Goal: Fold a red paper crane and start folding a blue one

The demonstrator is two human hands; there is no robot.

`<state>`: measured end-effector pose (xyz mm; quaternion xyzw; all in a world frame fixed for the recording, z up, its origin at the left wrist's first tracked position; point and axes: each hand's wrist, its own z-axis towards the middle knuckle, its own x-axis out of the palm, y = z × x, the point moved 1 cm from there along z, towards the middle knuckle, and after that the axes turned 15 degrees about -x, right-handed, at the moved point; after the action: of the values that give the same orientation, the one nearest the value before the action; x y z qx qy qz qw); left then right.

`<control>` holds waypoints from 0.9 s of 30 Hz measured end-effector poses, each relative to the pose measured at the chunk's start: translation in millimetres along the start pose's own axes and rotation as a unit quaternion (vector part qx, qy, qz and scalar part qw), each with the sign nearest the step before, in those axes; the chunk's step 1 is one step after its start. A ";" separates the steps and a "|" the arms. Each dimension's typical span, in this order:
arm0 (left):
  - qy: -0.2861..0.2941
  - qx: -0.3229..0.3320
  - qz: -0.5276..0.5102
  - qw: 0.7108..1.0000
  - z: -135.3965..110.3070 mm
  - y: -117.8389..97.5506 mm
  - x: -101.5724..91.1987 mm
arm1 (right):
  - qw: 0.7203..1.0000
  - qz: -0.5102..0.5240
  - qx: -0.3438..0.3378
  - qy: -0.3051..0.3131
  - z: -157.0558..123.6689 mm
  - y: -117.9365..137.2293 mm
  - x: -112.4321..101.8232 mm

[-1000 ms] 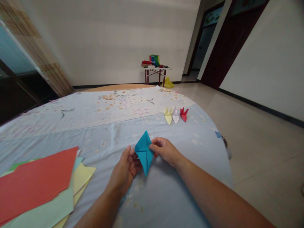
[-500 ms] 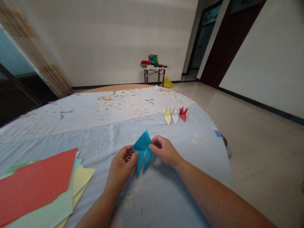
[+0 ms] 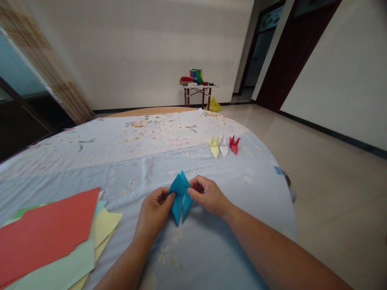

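A blue origami paper (image 3: 180, 188), folded to a kite-like shape with two narrow points at its lower end, is held just over the tablecloth. My left hand (image 3: 156, 206) pinches its left edge between thumb and fingers. On the opposite edge, my right hand (image 3: 209, 194) grips it the same way, thumb on top. Farther off to the right stand three folded paper cranes in a row: a yellow crane (image 3: 214, 147), a white crane (image 3: 223, 145) and a red crane (image 3: 234, 144).
Coloured paper sheets lie stacked at the left, a red sheet (image 3: 51, 237) uppermost and yellow paper (image 3: 106, 225) jutting out. The round table has a floral tablecloth (image 3: 115, 177). By the far wall stands a small table (image 3: 201, 87) with things on it, a yellow bag (image 3: 214, 104) beside it.
The blue paper has tipped and dropped slightly; its upper layers now stand farther apart at the top. Both hands keep hold of its edges. The view has shifted a little.
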<state>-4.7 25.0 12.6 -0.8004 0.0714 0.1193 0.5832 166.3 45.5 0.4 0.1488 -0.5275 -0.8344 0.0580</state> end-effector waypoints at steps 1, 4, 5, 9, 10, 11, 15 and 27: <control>-0.002 0.001 0.002 1.000 -0.4 -0.4 0.0 | 1.000 -0.002 0.000 0.001 -0.1 0.3 0.1; -0.004 0.006 0.009 1.000 -2.3 -1.3 0.7 | 1.000 -0.009 -0.001 0.001 0.0 1.2 0.1; -0.006 0.010 0.012 1.000 -3.1 -1.4 1.0 | 1.000 -0.010 -0.001 0.001 0.1 1.4 0.0; -0.032 0.024 0.034 0.999 -5.1 -0.3 3.1 | 1.000 -0.004 0.004 0.000 0.4 1.5 0.4; -0.036 0.022 0.038 0.998 -5.1 0.2 3.7 | 1.000 0.001 0.005 0.000 0.3 1.3 0.6; -0.038 0.019 0.042 0.998 -4.9 0.8 4.3 | 1.000 0.005 0.007 0.000 0.2 1.0 0.9; -0.046 0.009 0.063 0.997 -3.2 1.9 5.1 | 1.000 0.011 0.009 0.001 -0.4 -0.8 2.1; -0.091 0.050 0.116 0.988 -6.6 -1.4 3.2 | 1.000 0.017 0.012 0.011 -1.5 2.6 7.2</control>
<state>-0.5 19.2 14.9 -0.7424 0.1164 0.2550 0.6085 159.8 41.3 0.8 0.1495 -0.5393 -0.8252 0.0765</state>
